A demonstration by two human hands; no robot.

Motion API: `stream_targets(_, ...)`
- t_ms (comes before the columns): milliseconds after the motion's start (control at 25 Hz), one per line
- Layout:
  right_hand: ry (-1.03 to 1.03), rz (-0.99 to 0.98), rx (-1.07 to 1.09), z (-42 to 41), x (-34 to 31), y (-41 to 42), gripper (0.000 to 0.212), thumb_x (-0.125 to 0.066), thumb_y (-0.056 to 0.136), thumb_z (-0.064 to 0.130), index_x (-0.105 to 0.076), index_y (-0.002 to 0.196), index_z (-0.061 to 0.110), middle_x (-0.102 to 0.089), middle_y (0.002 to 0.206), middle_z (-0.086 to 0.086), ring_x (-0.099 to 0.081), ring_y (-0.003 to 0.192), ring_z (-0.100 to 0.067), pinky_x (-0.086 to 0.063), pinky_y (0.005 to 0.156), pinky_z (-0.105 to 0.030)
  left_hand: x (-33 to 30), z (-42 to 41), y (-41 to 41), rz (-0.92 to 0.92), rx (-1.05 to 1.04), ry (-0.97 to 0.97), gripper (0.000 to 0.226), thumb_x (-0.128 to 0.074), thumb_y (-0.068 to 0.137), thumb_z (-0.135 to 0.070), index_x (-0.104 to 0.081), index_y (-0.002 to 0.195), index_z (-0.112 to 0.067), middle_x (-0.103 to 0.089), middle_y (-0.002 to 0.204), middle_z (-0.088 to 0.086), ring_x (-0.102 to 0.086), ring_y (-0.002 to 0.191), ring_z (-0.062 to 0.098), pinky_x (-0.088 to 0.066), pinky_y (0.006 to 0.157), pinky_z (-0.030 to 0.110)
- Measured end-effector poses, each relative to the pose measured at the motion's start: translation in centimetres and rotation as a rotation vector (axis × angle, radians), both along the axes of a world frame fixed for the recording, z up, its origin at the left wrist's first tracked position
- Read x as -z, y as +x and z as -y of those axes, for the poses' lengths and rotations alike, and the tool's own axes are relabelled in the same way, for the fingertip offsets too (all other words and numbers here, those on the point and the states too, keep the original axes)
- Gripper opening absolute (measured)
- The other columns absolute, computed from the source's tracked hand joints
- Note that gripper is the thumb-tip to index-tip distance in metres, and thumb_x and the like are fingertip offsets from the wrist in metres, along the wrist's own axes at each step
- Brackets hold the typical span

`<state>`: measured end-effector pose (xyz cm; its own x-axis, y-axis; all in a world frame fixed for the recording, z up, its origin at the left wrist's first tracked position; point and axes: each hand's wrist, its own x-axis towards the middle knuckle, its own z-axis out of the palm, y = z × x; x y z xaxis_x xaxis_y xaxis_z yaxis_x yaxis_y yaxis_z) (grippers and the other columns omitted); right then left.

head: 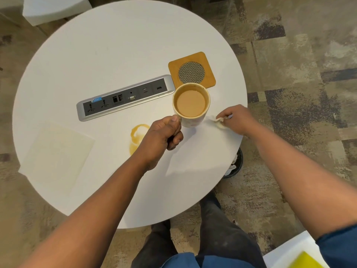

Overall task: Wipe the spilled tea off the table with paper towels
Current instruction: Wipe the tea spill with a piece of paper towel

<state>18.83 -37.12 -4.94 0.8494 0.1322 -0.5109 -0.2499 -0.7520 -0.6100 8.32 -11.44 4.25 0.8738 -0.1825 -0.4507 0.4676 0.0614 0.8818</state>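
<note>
White round table [108, 45], tea spill [137, 136], patterned carpet [301, 78]

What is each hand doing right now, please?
Left hand: grips the handle of the cup of tea.
Right hand: pinches a crumpled paper towel against the table.

Cup of milky tea [190, 103] sat lifted just ahead of the left grip [163, 132]. Wooden coaster w/ mesh centre [191, 70] lay beyond the cup. Silver socket strip [125, 97] ran ahead-left of that grip. Patterned carpet [299, 74] lay around.
</note>
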Motion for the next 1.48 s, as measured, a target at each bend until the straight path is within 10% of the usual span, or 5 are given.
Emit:
stream_targets(240, -0.057, 0.138, 0.261, 1.2, 1.6, -1.8, 0.027, -0.059, 0.091, 0.003, -0.077, 0.099, 0.021, -0.071, 0.115, -0.005, -0.061, 0.099, -0.02, -0.049, 0.081, -0.03, 0.2, -0.1, -0.4, 0.001, -0.009, -0.001, 0.042, -0.044, 0.102, -0.041, -0.044, 0.062, -0.027, -0.041, 0.06, 0.003, -0.034, 0.054, 0.013, -0.029, 0.053, 0.024)
stream_targets(640, 0.093, -0.153, -0.156, -0.7, 1.2, -7.0, 0.033, -0.073, 0.086, 0.012, -0.073, 0.073, 0.042, -0.064, 0.085, 0.024, -0.059, 0.077, 0.003, -0.039, 0.059, -0.003, 1.1, 0.8, -0.3, 0.002, -0.002, -0.015, 0.041, -0.045, 0.102, -0.042, -0.046, 0.063, -0.028, -0.041, 0.059, -0.001, -0.034, 0.058, 0.014, -0.029, 0.053, 0.024)
stream_targets(1240, 0.855, -0.244, 0.913, 2.9, 2.1, -7.5, 0.022, -0.066, 0.087, -0.007, -0.072, 0.094, 0.013, -0.075, 0.09, -0.003, -0.072, 0.085, -0.018, -0.059, 0.068, -0.03, 6.0, 6.1, 1.1, -0.056, 0.028, -0.022, 0.041, -0.042, 0.103, -0.041, -0.048, 0.065, -0.029, -0.048, 0.061, -0.005, -0.035, 0.059, 0.013, -0.033, 0.055, 0.023)
stream_targets(1480, 0.932, -0.207, 1.026, 2.1, 2.5, -7.0, 0.021, -0.065, 0.088, -0.008, -0.07, 0.095, 0.011, -0.076, 0.091, -0.005, -0.073, 0.082, -0.015, -0.06, 0.068, -0.029, 8.4, 8.9, 1.4, -0.101, -0.026, -0.02, 0.041, -0.036, 0.109, -0.035, -0.046, 0.07, -0.023, -0.05, 0.064, -0.004, -0.035, 0.057, 0.01, -0.035, 0.055, 0.021)
